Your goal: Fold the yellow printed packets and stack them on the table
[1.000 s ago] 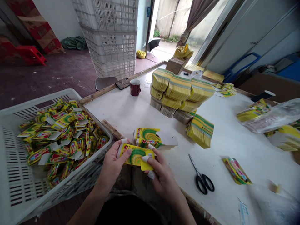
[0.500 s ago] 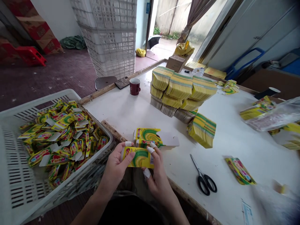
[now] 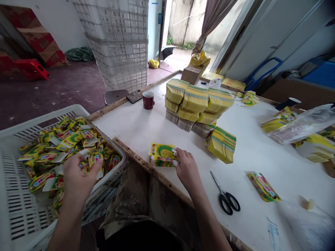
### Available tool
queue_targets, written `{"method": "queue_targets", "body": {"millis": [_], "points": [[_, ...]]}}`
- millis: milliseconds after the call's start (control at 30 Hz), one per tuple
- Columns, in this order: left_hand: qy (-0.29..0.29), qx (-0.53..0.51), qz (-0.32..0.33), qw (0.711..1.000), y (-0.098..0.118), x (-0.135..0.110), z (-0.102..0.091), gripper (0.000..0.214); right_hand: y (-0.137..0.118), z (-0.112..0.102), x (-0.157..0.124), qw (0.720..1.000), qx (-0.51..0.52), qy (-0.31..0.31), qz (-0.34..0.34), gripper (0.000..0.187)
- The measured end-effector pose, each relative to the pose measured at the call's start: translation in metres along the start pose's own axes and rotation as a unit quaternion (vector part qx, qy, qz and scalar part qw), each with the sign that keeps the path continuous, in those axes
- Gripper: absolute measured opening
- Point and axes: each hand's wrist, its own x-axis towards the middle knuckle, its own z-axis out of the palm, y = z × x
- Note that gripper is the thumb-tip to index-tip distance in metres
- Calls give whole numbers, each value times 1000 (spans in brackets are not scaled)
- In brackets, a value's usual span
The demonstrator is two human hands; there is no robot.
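My left hand [image 3: 77,174] hangs over the white crate [image 3: 15,198] on my left. Its fingertips curl on a folded yellow-green carton [image 3: 96,157], just above the heap of like cartons [image 3: 65,143] in the crate. My right hand [image 3: 185,169] rests on the white table [image 3: 136,125]. Its fingers, capped with white finger cots, pinch the right edge of a small pile of flat cartons [image 3: 162,155] near the table's front edge.
Black scissors [image 3: 225,198] lie right of my right hand. A tall stack of bundled flat cartons [image 3: 199,104] stands mid-table, with a red mug [image 3: 148,100] and a phone [image 3: 134,96] behind. A sachet [image 3: 263,186] and a plastic bag [image 3: 300,125] lie right. Stacked white crates [image 3: 123,45] stand beyond.
Both hands held one carton in front of me. Now my left hand has swung left over the crate with it, and my right hand has gone forward onto the pile of flat cartons.
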Motion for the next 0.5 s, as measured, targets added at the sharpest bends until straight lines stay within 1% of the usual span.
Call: {"method": "queue_targets", "body": {"millis": [33, 67, 133, 233, 300, 400, 467, 500], "points": [[-22, -33, -13, 999, 4, -8, 8, 58, 0, 1, 0, 1000, -3, -1, 0, 53], [-63, -80, -18, 995, 9, -16, 17, 52, 0, 1, -1, 1000, -7, -3, 0, 55], [-157, -163, -9, 974, 23, -33, 35, 42, -2, 0, -2, 1000, -18, -5, 0, 57], [-233, -212, 15, 949, 43, -53, 55, 33, -4, -2, -1, 999, -34, -7, -1, 57], [-275, -223, 23, 935, 50, -61, 62, 29, -4, -3, 1, 999, -37, -6, 1, 57], [-337, -235, 17, 912, 55, -69, 68, 26, -3, -4, 3, 1000, -18, 3, 8, 57], [-382, -252, 2, 889, 55, -75, 70, 26, -6, -5, 0, 998, 50, 29, 30, 52], [-400, -274, -6, 874, 56, -79, 72, 31, -10, -5, -3, 993, 101, 46, 44, 50]]}}
